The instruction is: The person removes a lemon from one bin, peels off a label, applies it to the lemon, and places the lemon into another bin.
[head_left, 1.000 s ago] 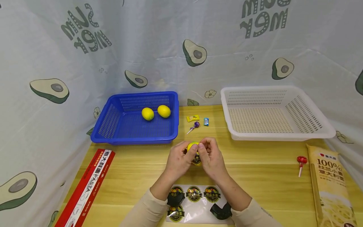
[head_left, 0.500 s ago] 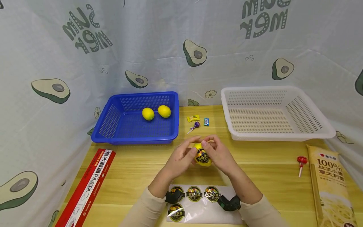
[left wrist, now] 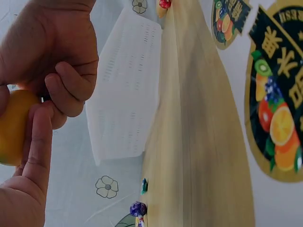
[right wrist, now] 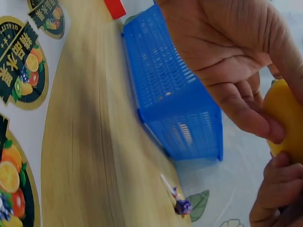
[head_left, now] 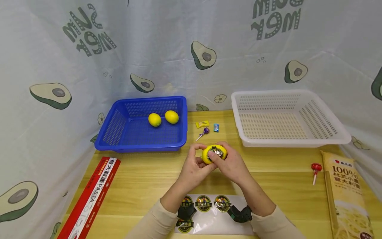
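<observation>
From the head view, the left hand [head_left: 193,169] and the right hand [head_left: 235,166] both curl round one yellow lemon [head_left: 208,150], lifted above the wood-grain tabletop [head_left: 143,186]; each grip spans only the fruit. The right thumb presses on the dark sticker [head_left: 220,152] on its skin. A sheet of stickers [head_left: 215,225] reading 精品水果 lies near the forearms. The red box [head_left: 92,196] says 意大利面 PASTA, the yellow bag [head_left: 347,196] 100% 杜兰小麦 意大利面. The blue basket [head_left: 140,147] holds two lemons [head_left: 154,119]; the white basket [head_left: 295,142] stands to its right. The curtain [head_left: 167,33] behind shows avocados and SUMMER in mirrored letters.

In the left wrist view, the left fingers lie against the lemon at the edge, the right hand just above; 水果 is legible on a large sticker, turned sideways.

In the right wrist view, the right thumb and fingers pinch the lemon, the left hand's fingers touching it from below. Part of the word QUALITY shows on a sticker; the purple lollipop [right wrist: 183,206] lies near the blue basket.
</observation>
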`<state>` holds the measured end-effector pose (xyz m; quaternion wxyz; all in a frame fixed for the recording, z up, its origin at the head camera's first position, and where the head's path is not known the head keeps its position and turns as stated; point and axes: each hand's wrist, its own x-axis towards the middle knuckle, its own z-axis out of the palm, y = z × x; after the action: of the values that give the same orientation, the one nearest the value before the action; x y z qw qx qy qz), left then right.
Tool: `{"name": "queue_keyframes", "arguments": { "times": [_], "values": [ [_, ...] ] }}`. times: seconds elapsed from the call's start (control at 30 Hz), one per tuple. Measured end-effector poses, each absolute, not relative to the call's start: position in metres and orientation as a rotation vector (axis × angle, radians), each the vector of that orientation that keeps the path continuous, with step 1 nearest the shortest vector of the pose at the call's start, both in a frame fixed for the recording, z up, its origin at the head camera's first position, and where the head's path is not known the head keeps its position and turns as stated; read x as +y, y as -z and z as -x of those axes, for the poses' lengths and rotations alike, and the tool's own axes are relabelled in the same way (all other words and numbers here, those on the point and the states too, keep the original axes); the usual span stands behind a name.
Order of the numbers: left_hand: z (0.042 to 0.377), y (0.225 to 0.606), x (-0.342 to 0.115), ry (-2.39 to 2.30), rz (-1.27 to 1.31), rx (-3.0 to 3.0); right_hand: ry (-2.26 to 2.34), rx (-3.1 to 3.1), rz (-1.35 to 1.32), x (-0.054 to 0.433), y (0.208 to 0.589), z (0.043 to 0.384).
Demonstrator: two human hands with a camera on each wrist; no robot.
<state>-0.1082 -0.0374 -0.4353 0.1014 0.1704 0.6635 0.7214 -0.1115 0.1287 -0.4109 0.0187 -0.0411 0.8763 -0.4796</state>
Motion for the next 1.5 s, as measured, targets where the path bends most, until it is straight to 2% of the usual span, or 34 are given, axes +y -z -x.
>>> {"name": "queue_keyframes", "arguments": {
  "times": [0.13,0.37,0.5,0.73,0.93,1.07,1.23,1.5],
  "values": [
    [0.108,0.435,-0.037,-2.146,-0.519,1.928,1.479,2.782,0.151,0.129,0.413,0.11],
    [0.108,0.435,-0.036,-2.173,-0.546,1.892,1.467,2.965,0.438,0.134,0.419,0.11],
    [0.109,0.435,-0.036,-2.177,-0.558,1.886,1.518,3.056,0.515,0.134,0.424,0.11],
    [0.108,0.439,-0.039,-2.197,-0.625,1.938,1.677,3.164,0.507,0.121,0.435,0.108],
    [0.103,0.441,-0.032,-2.299,-0.557,2.243,1.693,3.285,0.629,0.103,0.444,0.101],
    [0.104,0.446,-0.029,-2.414,-0.64,2.369,1.75,3.32,0.672,0.098,0.446,0.101],
    [0.107,0.451,-0.029,-2.504,-0.734,2.367,1.779,3.327,0.663,0.095,0.445,0.1],
    [0.107,0.451,-0.031,-2.55,-0.652,2.266,1.799,3.298,0.592,0.093,0.446,0.099]
  ]
}}
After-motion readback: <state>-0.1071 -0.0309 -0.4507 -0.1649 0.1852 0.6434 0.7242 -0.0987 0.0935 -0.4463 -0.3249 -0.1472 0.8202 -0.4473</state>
